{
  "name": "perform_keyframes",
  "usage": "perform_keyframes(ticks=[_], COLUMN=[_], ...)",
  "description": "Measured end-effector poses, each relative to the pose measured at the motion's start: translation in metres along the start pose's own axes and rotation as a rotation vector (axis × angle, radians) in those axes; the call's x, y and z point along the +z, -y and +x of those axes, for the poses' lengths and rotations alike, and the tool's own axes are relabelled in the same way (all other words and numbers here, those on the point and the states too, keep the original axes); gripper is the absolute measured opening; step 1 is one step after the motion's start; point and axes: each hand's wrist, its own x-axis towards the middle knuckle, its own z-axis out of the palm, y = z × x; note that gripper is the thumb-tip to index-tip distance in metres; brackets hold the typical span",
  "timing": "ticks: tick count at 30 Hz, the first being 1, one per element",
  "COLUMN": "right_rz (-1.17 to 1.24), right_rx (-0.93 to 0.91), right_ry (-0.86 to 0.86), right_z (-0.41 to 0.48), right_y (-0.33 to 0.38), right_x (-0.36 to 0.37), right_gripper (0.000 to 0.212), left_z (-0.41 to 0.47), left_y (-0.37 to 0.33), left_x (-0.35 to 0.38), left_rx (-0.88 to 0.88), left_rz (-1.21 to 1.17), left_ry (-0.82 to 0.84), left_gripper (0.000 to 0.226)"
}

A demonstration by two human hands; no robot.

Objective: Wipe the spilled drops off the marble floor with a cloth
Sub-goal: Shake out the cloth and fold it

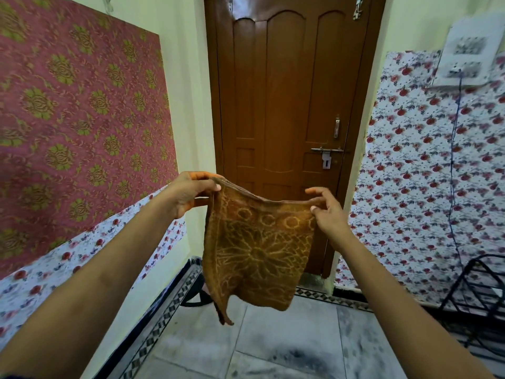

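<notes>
While we hold the cloth [254,253] in the air, it hangs open in front of the brown door [289,105], well above the marble floor [287,346]. Our left hand [188,195] pinches the upper left corner of the cloth with its fingers closed on the edge, and our right hand [326,212] pinches the upper right corner between thumb and fingers, with the forefinger stretched out. The cloth is brown with a yellow flower pattern, and its lower edge does not touch anything.

Below the cloth, the floor shows grey veins and dark marks, but we cannot tell which of them are spilled drops. We judge that the wiping is not yet begun: the cloth is only taken and spread, and all the work on the floor is left. To the left of the door we see a wall with red and flowered paper [82,110], and to the right of it a black metal rack [475,291].
</notes>
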Motion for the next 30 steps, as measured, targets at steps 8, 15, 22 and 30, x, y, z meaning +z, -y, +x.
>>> perform_keyframes(ticks=[8, 15, 22, 30], right_rz=[-0.060, -0.109, -0.058, 0.035], right_rx=[-0.040, -0.107, -0.027, -0.035], right_ry=[0.320, 0.241, 0.059, -0.017], right_z=[-0.008, -0.008, 0.003, 0.006], right_y=[-0.005, -0.005, -0.001, 0.014], right_x=[-0.007, -0.002, -0.010, -0.020], right_gripper=[0.021, 0.022, 0.018, 0.019], left_z=[0.001, -0.007, -0.027, -0.028], left_y=[-0.007, -0.002, 0.009, 0.007], left_x=[-0.022, -0.041, -0.032, -0.023], left_rx=[0.107, 0.074, 0.162, 0.199], left_rz=[0.273, 0.671, 0.620, 0.557], left_ry=[0.088, 0.182, 0.367, 0.316], left_gripper=[0.029, 0.021, 0.026, 0.021])
